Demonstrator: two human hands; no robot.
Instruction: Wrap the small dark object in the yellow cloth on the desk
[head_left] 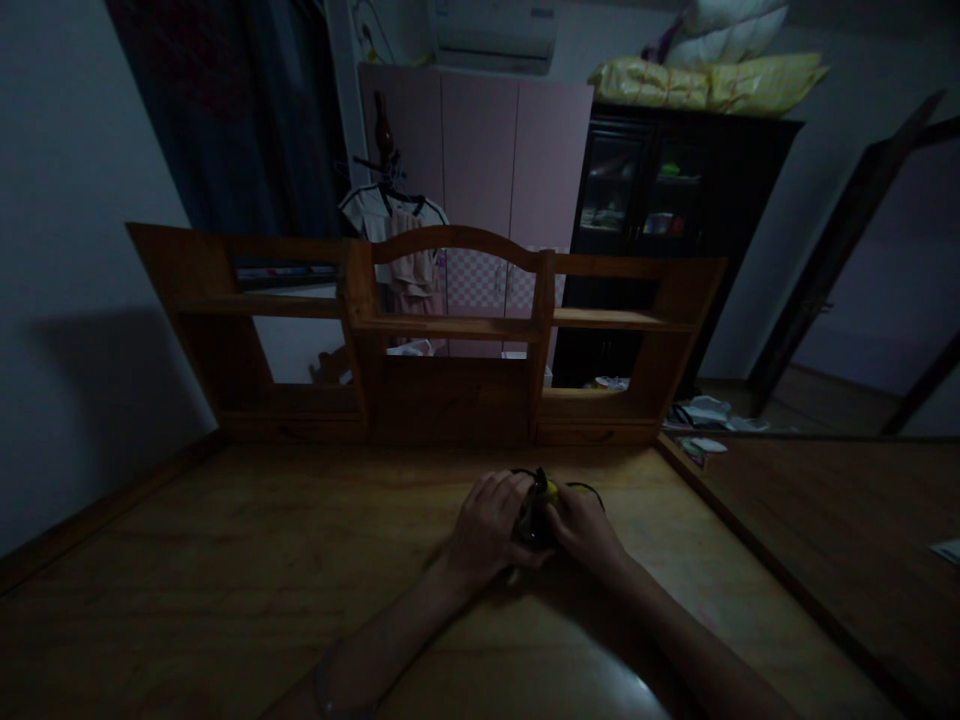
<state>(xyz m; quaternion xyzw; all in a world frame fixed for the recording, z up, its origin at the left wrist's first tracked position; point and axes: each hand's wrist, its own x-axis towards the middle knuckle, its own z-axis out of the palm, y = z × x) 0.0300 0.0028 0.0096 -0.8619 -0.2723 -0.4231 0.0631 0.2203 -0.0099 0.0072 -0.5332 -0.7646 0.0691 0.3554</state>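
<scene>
Both hands meet over the wooden desk top (360, 560). My left hand (486, 528) is wrapped round the left side of a small dark object with a shiny rounded surface (534, 522), its thumb lying below it. From the other side, my right hand (589, 525) closes on a small yellow piece (553, 489) at the dark object's upper right. A thin black cord or strap (591, 487) curves out behind the right hand. Dim light and the fingers hide most of the object, so its exact kind cannot be made out.
A wooden shelf unit (450, 325) with small drawers stands along the desk's far edge. A raised wooden rim (750, 545) borders the right side, beyond which lies another brown surface (847, 520). Behind are a pink wardrobe (480, 150), a dark cabinet (739, 190) and hanging clothes (412, 250).
</scene>
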